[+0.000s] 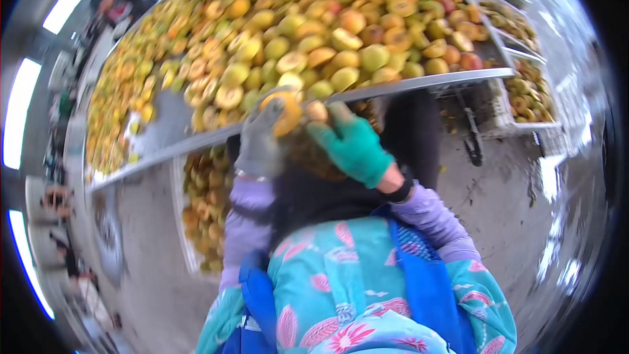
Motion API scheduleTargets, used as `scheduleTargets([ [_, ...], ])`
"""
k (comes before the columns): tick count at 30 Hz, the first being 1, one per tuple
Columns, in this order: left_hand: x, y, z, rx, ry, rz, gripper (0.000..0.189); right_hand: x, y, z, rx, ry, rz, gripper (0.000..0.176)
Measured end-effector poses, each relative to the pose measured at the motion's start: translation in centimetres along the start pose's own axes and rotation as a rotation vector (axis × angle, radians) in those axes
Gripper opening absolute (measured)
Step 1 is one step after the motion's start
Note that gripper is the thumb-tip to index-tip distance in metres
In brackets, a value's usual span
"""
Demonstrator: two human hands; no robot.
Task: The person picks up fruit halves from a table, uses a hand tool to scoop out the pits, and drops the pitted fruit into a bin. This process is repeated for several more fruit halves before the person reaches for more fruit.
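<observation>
My left hand (pixel 259 137), in a grey glove, is closed around a rounded yellow-orange object (pixel 288 114) at the near edge of the table; motion blurs it and I cannot tell its kind. My right hand (pixel 354 149), in a green glove with bare fingertips, pinches a small pale-orange peach piece (pixel 317 111) close beside it. Both hands are over my lap. Just beyond them, a large heap of yellow and orange peaches (pixel 282 46), many cut in halves, covers the metal-rimmed table (pixel 432 81).
White crates (pixel 503 118) of peach pieces stand on the floor at the right. Another crate (pixel 180 213) of fruit sits under the table at the left. A person (pixel 121 6) is at the table's far left end. The concrete floor (pixel 151 236) is wet in places.
</observation>
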State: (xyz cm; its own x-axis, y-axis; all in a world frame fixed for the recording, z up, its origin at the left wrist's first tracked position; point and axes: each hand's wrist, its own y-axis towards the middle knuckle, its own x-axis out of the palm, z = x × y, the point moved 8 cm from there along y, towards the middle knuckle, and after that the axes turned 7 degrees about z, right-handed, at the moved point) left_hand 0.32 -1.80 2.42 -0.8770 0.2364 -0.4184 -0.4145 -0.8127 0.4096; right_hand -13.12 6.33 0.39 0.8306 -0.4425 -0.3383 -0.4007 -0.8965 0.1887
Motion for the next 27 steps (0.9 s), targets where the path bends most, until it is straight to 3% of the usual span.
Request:
scheduleTargets([
  [1,0.1,-0.6,0.8,0.219,0.287,0.024,0.042,0.2,-0.2,-0.4,-0.059,-0.037,-0.051,0.031],
  [3,0.2,-1.4,-0.3,0.014,0.217,0.076,0.043,1.5,-0.8,0.7,-0.055,-0.04,-0.117,0.029],
  [5,0.9,-1.5,-1.0,-0.043,-0.016,0.078,0.037,2.2,-1.2,1.2,-0.039,-0.039,-0.135,0.028],
  [8,1.0,-1.4,-0.7,0.04,0.106,0.11,0.039,2.2,-1.3,1.5,-0.013,-0.033,-0.131,0.026],
  [11,1.1,-1.2,0.9,0.261,0.255,0.117,0.041,2.7,-1.1,2.3,-0.014,-0.035,-0.112,0.025],
  [12,1.1,-1.2,1.6,0.344,0.301,0.144,0.029,2.9,-1.1,2.6,-0.025,-0.033,-0.083,0.024],
  [14,1.3,-1.2,-2.2,-0.062,-0.248,0.168,0.03,3.1,-1.2,2.6,-0.041,-0.03,-0.037,0.024],
  [17,2.1,-1.7,-3.2,-0.304,-0.629,0.221,0.023,3.2,-1.4,2.0,-0.049,-0.045,0.017,0.024],
  [22,2.1,-1.5,-3.9,-0.297,-0.542,0.373,0.027,4.1,-1.6,2.2,-0.071,-0.11,0.029,0.026],
  [27,2.0,-1.2,-2.8,-0.182,-0.363,0.339,0.027,5.2,-2.2,3.1,-0.06,-0.042,0.027,0.026],
])
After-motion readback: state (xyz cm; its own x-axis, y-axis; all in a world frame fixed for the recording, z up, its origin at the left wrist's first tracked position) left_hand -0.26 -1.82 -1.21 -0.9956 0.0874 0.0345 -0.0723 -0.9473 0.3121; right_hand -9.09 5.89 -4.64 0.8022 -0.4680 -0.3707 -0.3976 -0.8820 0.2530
